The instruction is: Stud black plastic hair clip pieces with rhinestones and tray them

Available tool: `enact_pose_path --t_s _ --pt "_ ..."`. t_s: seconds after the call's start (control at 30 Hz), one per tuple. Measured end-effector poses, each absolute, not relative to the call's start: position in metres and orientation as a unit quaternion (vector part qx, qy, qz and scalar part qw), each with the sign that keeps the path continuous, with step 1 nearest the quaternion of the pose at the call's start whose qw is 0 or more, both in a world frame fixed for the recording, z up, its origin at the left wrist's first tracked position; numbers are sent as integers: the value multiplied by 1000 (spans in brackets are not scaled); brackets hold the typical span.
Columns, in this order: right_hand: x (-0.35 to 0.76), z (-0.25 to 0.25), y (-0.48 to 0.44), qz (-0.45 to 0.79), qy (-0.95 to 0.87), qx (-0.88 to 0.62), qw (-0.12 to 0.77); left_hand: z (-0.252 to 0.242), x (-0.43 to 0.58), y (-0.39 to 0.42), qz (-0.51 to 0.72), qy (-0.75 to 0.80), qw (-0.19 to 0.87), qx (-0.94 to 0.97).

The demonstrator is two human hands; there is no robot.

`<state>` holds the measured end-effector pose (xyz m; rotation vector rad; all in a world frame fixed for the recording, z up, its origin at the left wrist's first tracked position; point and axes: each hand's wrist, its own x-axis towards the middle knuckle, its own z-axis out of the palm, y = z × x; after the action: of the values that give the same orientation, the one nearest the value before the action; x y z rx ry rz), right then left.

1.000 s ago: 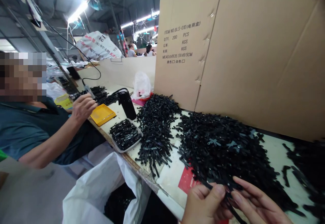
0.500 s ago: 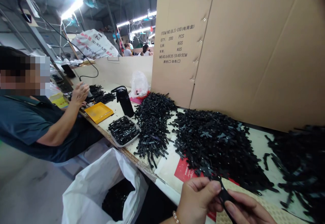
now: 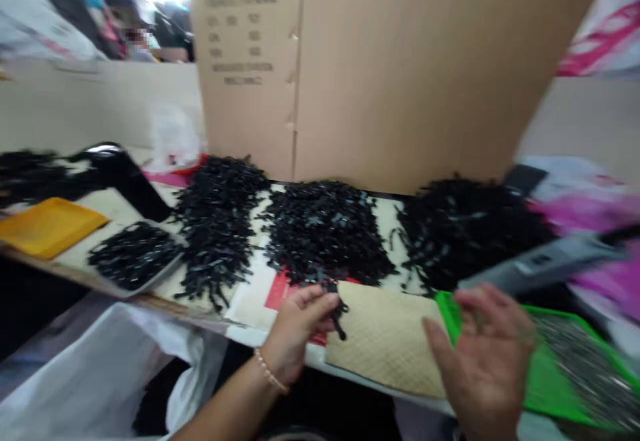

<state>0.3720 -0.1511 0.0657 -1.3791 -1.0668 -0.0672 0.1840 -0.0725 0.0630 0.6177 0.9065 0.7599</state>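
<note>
Black parts [image 3: 340, 327] occupy one hand [image 3: 299, 319], the left.

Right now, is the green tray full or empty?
Neither: silvery pieces cover part of the green tray, with bare green showing beside them.

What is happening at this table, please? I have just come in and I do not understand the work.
A person pinches a small black piece in the left hand, beside a tan textured mat. The right hand is open, by a green tray of thin metallic pieces and a grey handheld tool; blur hides whether it touches either. Behind the hands lie piles of black pieces, with a cardboard sheet standing at the back.
</note>
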Motion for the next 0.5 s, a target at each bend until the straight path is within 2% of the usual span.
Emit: enact_pose_path --t_s 0.03,0.1,0.23,0.3,0.5 --pt "389 72 -149 -82 -419 -590 685 60 186 -70 324 418 792 306" --pt "421 80 -140 -121 -364 -601 702 55 195 -67 269 412 804 335" --pt "460 87 -114 78 -396 -621 671 51 230 -71 193 389 824 363" --pt "463 92 -106 133 -424 -620 646 51 253 -74 174 372 832 373" --pt "471 102 -122 97 -420 -610 665 42 307 -83 126 372 833 389"
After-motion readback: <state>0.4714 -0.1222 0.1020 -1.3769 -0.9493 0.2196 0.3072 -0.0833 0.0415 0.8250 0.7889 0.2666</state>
